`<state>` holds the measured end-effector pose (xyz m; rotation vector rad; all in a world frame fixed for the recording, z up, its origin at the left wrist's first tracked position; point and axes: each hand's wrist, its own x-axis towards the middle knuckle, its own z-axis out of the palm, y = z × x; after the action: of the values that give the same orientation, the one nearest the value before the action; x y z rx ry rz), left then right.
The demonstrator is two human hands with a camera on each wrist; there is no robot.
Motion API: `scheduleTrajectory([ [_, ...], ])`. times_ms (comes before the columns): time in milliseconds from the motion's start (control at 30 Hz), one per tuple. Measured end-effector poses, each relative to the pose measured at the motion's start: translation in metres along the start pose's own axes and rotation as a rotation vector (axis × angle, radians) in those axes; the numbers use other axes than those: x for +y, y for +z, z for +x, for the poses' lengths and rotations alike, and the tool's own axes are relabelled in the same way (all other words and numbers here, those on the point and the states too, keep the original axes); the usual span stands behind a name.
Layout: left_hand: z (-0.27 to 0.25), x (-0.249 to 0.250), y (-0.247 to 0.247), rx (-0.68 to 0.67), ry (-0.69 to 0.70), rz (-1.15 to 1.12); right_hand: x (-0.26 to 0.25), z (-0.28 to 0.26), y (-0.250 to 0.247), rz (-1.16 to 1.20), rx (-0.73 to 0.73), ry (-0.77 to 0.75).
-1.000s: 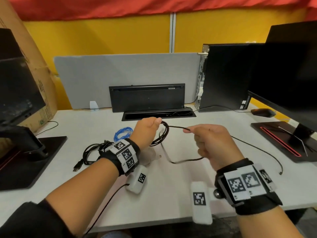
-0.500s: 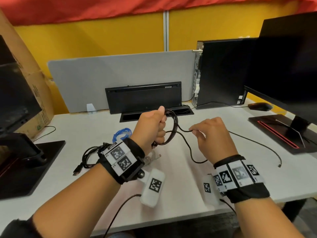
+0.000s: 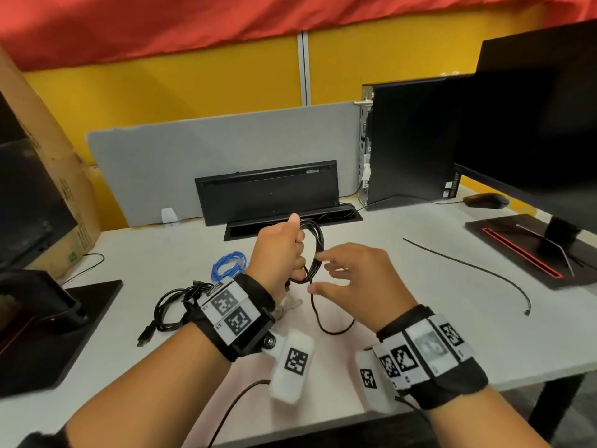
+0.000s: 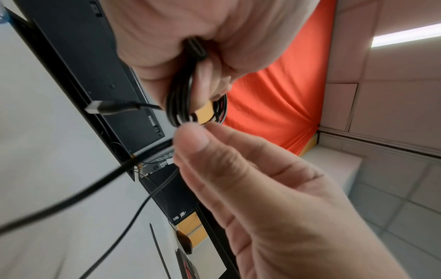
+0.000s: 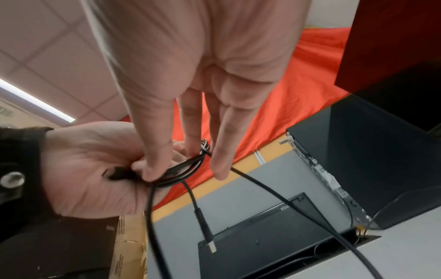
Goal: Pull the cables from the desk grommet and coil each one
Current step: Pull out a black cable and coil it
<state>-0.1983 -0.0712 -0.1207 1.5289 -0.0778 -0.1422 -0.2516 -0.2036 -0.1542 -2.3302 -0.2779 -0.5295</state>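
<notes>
My left hand [image 3: 280, 253] grips a coil of thin black cable [image 3: 316, 250] upright above the white desk [image 3: 420, 318], in front of the open black grommet slot [image 3: 290, 227]. My right hand [image 3: 353, 278] is beside the coil, its straight fingers [image 5: 218, 151] touching the loops. The cable's loose tail [image 3: 326, 329] sags to the desk, passes under that hand and ends at the right [image 3: 526, 313]. A USB plug [image 5: 211, 247] dangles from the coil [image 4: 177, 105].
A coiled black cable [image 3: 171, 307] and a blue coil [image 3: 229, 265] lie on the left. A PC tower [image 3: 410, 140], a mouse [image 3: 484, 200] and a monitor stand [image 3: 529, 250] are on the right. Another monitor base [image 3: 48, 334] and a cardboard box [image 3: 64, 189] stand at the left.
My right hand has carried the strand left to the coil and opened its pinch. My left hand has lifted the coil more upright, with another loop added.
</notes>
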Motion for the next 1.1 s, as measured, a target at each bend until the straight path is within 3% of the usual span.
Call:
scheduleTrajectory([
  [400,0.008,0.004,-0.011,-0.016,0.039,-0.060,0.017,0.014,-0.007,-0.088,0.271,-0.182],
  [633,0.040,0.023,-0.052,0.066,0.141,-0.090,0.029,0.068,-0.024,0.017,0.293,-0.038],
  [900,0.084,0.028,-0.055,0.157,0.181,-0.048,-0.015,0.119,0.024,0.334,-0.132,-0.037],
  [1033,0.107,0.026,-0.061,0.177,0.193,-0.153,-0.016,0.146,0.038,0.164,-0.303,-0.058],
  [1100,0.118,0.024,-0.068,0.181,0.208,-0.206,-0.012,0.158,0.041,0.174,-0.298,-0.052],
])
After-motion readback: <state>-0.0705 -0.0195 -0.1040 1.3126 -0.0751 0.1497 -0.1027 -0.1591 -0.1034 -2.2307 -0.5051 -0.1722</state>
